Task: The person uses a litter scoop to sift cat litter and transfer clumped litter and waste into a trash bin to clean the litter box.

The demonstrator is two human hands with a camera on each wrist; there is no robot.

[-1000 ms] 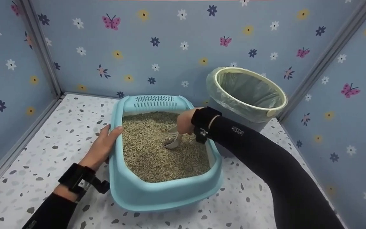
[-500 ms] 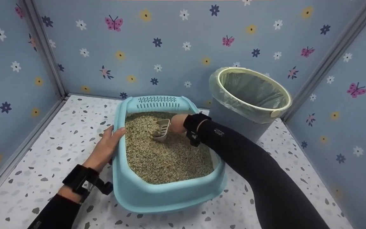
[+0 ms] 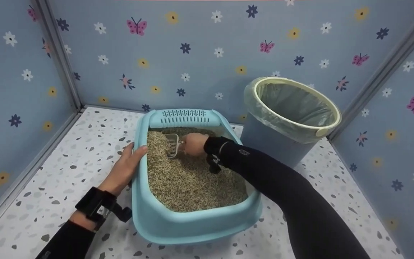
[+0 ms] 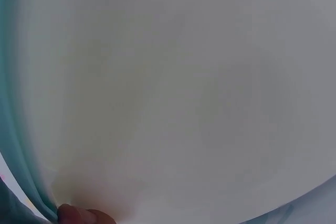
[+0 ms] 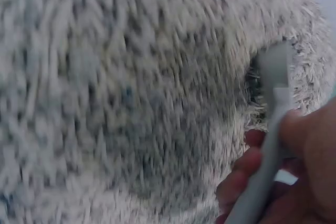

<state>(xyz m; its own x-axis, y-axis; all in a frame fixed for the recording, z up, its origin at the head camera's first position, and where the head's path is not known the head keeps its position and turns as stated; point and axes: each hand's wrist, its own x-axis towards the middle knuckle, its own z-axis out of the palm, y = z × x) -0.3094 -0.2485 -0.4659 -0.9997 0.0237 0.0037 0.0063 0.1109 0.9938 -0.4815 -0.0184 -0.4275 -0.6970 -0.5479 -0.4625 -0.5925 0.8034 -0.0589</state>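
Note:
A light blue litter box [image 3: 192, 227] full of pellet-like cat litter [image 3: 196, 189] stands on the speckled surface. My left hand [image 3: 123, 169] grips its left rim, thumb over the top and fingers along the outer side. In the left wrist view a fingertip [image 4: 84, 214] shows at the bottom, by the blue edge. My right hand [image 3: 194, 144] holds a pale slotted litter scoop [image 3: 172, 145] over the back left of the box. From the right wrist, its fingers wrap the scoop's handle [image 5: 258, 184] and the scoop's head dips into the litter.
Right behind the box stands a blue-grey trash bin [image 3: 275, 138] with a clear liner and a cream ring [image 3: 331, 108]. Walls patterned with flowers and butterflies [image 3: 199, 32] close off the back and both sides. White speckled surface [image 3: 84, 144] surrounds the box.
My right hand has moved left with the scoop through the litter, from mid-box to the back left. My left hand stays on the rim. The whole head view has shifted slightly.

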